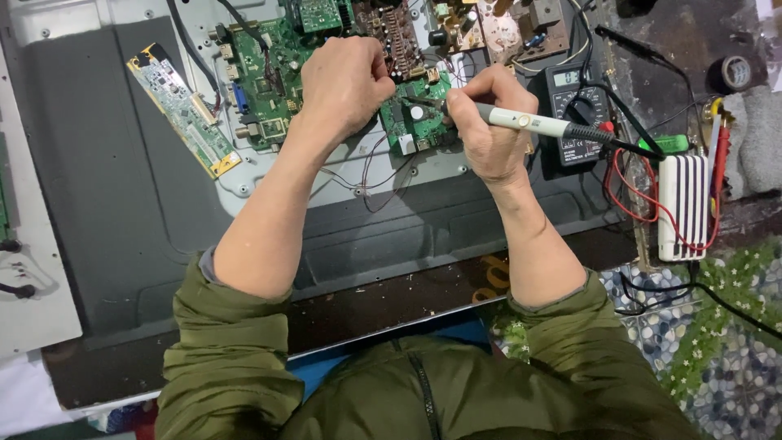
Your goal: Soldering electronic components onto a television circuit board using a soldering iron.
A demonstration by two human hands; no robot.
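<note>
Panel back under me: right hand pinching iron, left hand fisted on board. I'd keep tip steady, touch briefly.

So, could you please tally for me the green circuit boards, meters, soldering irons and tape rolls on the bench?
Green circuit boards: 3, a long narrow one, a large one and a small one under the tip.
Meters: 1.
Soldering irons: 1, held in the right hand.
Tape rolls: 1.
Total: 6.
</note>
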